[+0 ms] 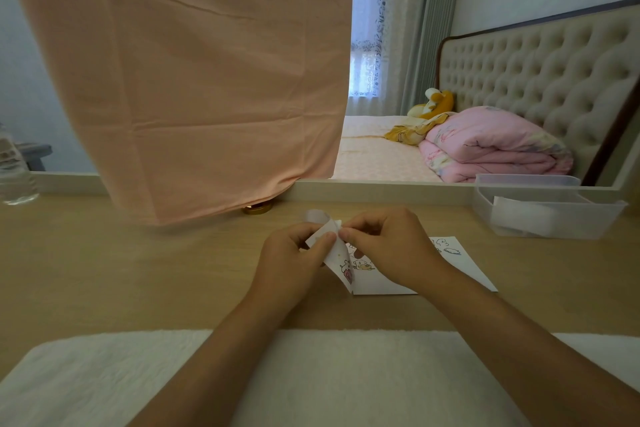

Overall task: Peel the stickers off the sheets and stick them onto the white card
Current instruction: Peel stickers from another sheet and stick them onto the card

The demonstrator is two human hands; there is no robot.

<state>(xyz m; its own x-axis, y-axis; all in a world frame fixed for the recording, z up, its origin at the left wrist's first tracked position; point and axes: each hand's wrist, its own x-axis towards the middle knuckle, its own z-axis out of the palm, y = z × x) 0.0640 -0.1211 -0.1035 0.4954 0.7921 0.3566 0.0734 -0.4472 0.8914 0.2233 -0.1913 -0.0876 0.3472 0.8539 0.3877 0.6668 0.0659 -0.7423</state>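
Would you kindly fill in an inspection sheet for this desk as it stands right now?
Surface: wooden desk, with a white fluffy mat along its near edge.
Job's things: sticker sheet held curled above the desk; white card lies flat under the right hand, with several stickers already on it.
Clutter: clear plastic box holding white paper, at right; clear bottle at far left; gold round object under the cloth's hem.
Hands: left hand grips the sheet; right hand pinches its upper edge.
Cables: nothing seen.
Surroundings: peach cloth hanging behind the desk; bed with a folded pink quilt beyond.
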